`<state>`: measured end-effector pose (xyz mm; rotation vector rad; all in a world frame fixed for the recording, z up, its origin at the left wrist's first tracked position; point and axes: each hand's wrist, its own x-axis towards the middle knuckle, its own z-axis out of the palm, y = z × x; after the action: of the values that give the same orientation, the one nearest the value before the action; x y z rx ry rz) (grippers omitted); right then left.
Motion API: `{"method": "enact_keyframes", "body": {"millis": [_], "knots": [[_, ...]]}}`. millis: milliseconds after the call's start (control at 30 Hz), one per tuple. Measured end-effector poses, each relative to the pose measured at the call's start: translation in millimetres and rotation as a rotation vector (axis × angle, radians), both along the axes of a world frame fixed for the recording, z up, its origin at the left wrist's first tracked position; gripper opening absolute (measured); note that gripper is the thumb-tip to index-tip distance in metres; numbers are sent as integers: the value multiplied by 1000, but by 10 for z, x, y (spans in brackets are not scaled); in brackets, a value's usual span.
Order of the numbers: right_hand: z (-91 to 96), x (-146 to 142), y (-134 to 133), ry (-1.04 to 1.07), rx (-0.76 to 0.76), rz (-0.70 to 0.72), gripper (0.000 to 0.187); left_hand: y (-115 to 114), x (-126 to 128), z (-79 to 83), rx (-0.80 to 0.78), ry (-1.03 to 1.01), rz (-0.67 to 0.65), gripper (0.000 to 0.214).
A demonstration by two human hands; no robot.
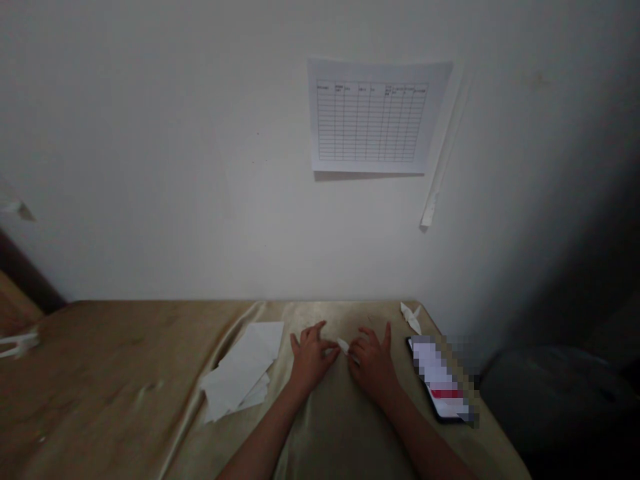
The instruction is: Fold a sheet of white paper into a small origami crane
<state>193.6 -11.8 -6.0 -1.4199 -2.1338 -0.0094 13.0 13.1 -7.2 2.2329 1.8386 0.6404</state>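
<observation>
A small piece of folded white paper (343, 345) is between my two hands, just above or on the cloth. My left hand (311, 355) pinches its left end with thumb and a finger, the other fingers raised. At the right end, my right hand (371, 360) grips the same paper, its little finger sticking out. The far side of the paper is partly covered by my right fingers. Left of my left hand lies a loose pile of white paper sheets (245, 367). Beyond my right hand, a folded white paper shape (411, 318) rests near the table's back right corner.
A phone (437, 380) with a lit, blurred-out screen lies along the right table edge. The tan cloth-covered table (125, 387) meets the wall at the back. A printed table sheet (373, 123) hangs on the wall. Something white (20, 343) lies at the far left.
</observation>
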Motion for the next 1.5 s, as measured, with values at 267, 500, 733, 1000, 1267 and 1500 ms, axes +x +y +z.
{"method": "enact_keyframes", "body": {"millis": [267,500,733,1000,1267,1500], "knots": [[-1,-30,-15,93,-86,29,21,-19,41,-8,-22,-6,29,16],[-23,-8,20,101,-136,-18,18,-12,49,-26,-29,-15,43,27],[-26,7,22,75,-117,0,19,18,1,-4,-68,-5,-27,8],[-17,58,25,57,-150,70,29,0,-145,54,-120,23,-158,22],[-39,127,73,114,-195,112,31,-47,-109,29,-23,8,-211,28],[-66,165,112,127,-206,141,27,-29,-144,74,-50,11,-223,18]]}}
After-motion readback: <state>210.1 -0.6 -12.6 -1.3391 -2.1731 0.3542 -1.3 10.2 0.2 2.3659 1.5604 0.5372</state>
